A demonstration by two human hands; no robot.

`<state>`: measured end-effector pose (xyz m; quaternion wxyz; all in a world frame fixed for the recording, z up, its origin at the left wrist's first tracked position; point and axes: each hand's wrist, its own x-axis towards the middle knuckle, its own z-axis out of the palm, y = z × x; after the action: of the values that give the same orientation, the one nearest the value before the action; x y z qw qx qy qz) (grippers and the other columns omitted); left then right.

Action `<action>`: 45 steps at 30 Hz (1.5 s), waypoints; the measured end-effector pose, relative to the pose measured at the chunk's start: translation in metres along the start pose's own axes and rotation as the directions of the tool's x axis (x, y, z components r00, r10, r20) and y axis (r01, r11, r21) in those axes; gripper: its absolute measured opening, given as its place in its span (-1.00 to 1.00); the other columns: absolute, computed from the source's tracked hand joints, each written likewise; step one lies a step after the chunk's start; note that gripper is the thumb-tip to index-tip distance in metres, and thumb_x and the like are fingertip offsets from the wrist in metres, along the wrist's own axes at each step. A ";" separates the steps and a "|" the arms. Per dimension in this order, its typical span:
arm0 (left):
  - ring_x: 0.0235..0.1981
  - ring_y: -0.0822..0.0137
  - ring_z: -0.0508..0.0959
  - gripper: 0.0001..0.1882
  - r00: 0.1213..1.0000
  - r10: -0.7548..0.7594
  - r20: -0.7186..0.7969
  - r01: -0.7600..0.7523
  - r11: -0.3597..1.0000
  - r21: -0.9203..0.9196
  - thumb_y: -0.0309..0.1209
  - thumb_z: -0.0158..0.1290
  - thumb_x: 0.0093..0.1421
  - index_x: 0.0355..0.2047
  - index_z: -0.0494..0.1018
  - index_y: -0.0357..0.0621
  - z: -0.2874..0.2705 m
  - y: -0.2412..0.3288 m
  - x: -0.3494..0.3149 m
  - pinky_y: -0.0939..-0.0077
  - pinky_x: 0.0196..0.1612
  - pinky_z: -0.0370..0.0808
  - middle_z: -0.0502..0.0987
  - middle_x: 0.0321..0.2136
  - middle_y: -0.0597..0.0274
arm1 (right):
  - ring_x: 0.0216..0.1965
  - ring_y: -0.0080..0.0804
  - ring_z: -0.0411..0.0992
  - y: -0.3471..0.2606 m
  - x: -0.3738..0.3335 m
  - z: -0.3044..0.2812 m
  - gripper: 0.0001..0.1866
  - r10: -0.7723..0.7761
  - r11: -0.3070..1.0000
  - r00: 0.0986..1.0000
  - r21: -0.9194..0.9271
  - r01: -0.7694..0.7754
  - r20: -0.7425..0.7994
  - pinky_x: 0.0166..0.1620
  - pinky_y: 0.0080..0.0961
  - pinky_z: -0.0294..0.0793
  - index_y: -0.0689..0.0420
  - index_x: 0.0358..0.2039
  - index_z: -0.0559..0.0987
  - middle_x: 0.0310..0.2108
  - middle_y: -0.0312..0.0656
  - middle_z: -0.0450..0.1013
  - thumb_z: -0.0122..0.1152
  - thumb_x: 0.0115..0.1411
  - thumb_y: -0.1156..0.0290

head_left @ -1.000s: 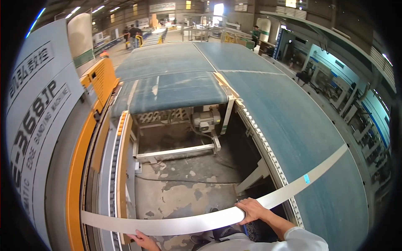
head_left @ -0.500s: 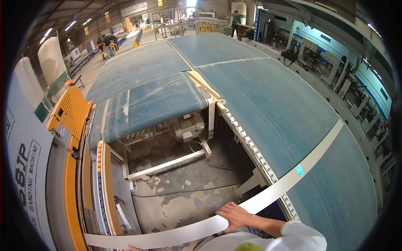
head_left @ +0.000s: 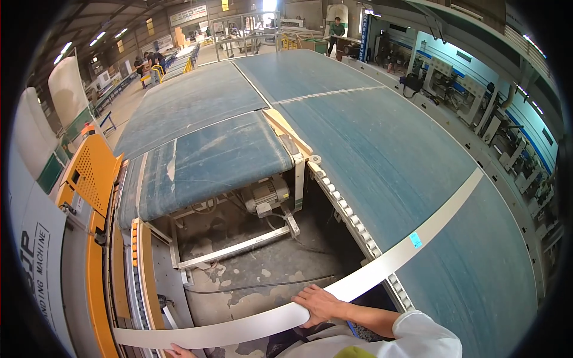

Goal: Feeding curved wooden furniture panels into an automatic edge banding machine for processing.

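Note:
A long, narrow white board (head_left: 373, 277) stretches from the orange-edged machine at lower left across to the blue-green belt table at right. It carries a small light-blue sticker (head_left: 415, 240). My right hand (head_left: 319, 305) grips the board near its middle, fingers curled over the top and far edge. At the bottom of the view, my left hand (head_left: 181, 351) holds the near edge close to the board's left end. Only a few of its fingers show, and the rest is cut off. The left end lies at the machine's infeed rail (head_left: 156, 298).
Wide blue-green belts (head_left: 382, 149) fill the middle and right. A white roller strip (head_left: 349, 216) borders an open gap with a motor (head_left: 265, 194) and a metal frame bar (head_left: 239, 247). An orange perforated guard (head_left: 92, 173) stands left. Other people work far off, one in dark green (head_left: 336, 36).
My view has tilted slightly. The board has shifted a little left and forward, with my right hand moving along with it. More of my left hand shows at the near edge.

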<state>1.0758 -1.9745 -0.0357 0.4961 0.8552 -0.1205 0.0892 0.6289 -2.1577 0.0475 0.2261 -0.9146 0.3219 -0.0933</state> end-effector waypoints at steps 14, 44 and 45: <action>0.01 -0.14 0.48 -0.31 0.986 -0.164 0.018 0.146 0.919 0.367 -0.03 0.01 0.31 0.25 0.23 -0.32 0.078 0.048 0.031 0.21 -0.01 0.45 0.44 0.02 -0.35 | 0.05 -0.14 0.32 0.044 0.076 -0.031 -0.08 -0.046 0.995 0.997 -0.088 0.040 -0.068 0.21 -0.12 0.15 0.13 0.11 0.41 0.00 -0.08 0.37 0.39 -0.17 -0.20; -0.21 0.35 0.48 -0.38 1.000 0.006 0.003 -0.005 0.982 -0.190 -0.36 -0.02 0.35 0.32 0.06 -0.39 0.279 0.113 0.101 0.52 -0.11 0.43 0.52 -0.07 0.02 | -0.09 -0.03 0.32 0.134 0.271 -0.088 -0.05 -0.162 0.968 0.973 -0.219 0.124 -0.164 0.02 -0.10 0.26 0.23 0.00 0.44 -0.08 -0.03 0.35 0.49 -0.34 -0.15; -0.25 0.37 0.47 -0.39 0.986 -0.134 0.099 0.148 0.978 -0.149 -0.37 -0.02 0.35 0.31 0.08 -0.38 0.280 0.134 0.103 0.53 -0.14 0.43 0.53 -0.12 0.06 | -0.09 -0.03 0.32 0.138 0.281 -0.088 -0.05 -0.161 0.970 0.972 -0.209 0.124 -0.172 0.02 -0.10 0.26 0.23 0.00 0.44 -0.09 -0.02 0.35 0.50 -0.35 -0.13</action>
<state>1.1436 -2.2944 -0.0351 0.5608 0.8233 -0.0877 0.0061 0.7437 -2.4618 0.0665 0.0959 -0.9404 0.2825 -0.1631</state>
